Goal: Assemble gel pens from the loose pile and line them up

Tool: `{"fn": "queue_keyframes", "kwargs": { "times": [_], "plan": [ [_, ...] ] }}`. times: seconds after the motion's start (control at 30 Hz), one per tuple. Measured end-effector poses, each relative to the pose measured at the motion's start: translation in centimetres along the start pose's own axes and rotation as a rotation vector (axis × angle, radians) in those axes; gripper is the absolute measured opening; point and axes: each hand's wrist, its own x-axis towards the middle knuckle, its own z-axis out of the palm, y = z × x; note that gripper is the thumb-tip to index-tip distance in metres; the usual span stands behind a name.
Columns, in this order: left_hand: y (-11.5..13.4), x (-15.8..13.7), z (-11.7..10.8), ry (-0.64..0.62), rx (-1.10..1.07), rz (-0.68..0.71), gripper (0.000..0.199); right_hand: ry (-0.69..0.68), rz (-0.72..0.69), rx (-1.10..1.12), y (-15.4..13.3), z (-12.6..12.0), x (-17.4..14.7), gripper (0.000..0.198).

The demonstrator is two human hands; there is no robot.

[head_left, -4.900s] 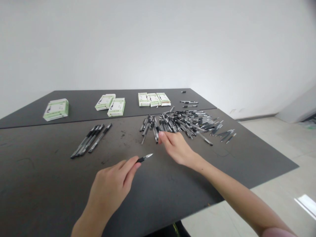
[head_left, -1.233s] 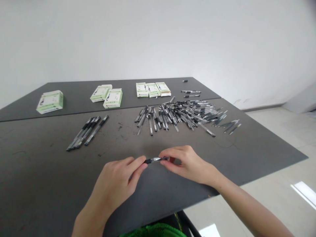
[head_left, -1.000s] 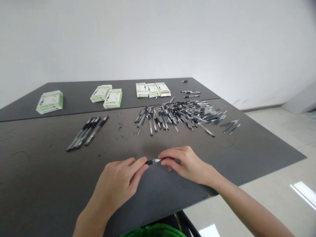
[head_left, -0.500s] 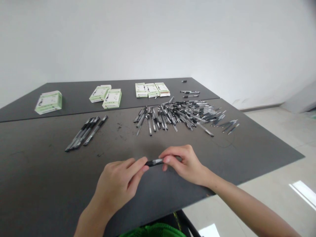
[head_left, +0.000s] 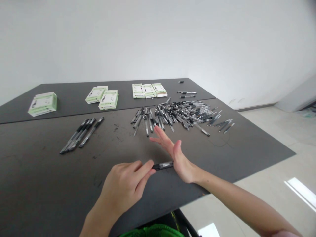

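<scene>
A black and clear gel pen (head_left: 164,165) lies level in the grip of my left hand (head_left: 128,179), whose fingers are pinched round its left part. My right hand (head_left: 181,161) is open, with the fingers spread and raised. Its palm touches the right end of the pen. Behind the hands lies a large heap of pens and pen parts (head_left: 182,113). To the left, several capped pens (head_left: 79,135) lie side by side at a slant.
Green and white pen boxes (head_left: 108,99) stand on the far part of the dark table (head_left: 37,177), another box (head_left: 43,103) at far left. Thin refills (head_left: 224,125) lie right of the heap. Two pens (head_left: 187,94) and a small black piece (head_left: 181,82) lie at the back right.
My right hand has let go of its pinch on the pen and opened, its palm now against the pen's end. My left hand keeps its grip and has shifted slightly right.
</scene>
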Motion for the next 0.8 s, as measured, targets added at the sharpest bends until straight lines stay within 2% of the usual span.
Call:
{"fn": "queue_keyframes", "kwargs": {
  "times": [0.2, 0.4, 0.8],
  "plan": [
    [0.4, 0.1, 0.1, 0.000, 0.058, 0.050, 0.014, -0.008, 0.033, 0.084, 0.8, 0.7, -0.2, 0.063],
    [0.9, 0.4, 0.2, 0.023, 0.068, 0.085, 0.016, 0.019, 0.006, 0.217, 1.1, 1.3, -0.2, 0.058],
    [0.8, 0.4, 0.6, 0.034, -0.038, 0.018, 0.016, 0.047, -0.007, 0.222, 0.5, 1.0, 0.2, 0.063]
  ]
}}
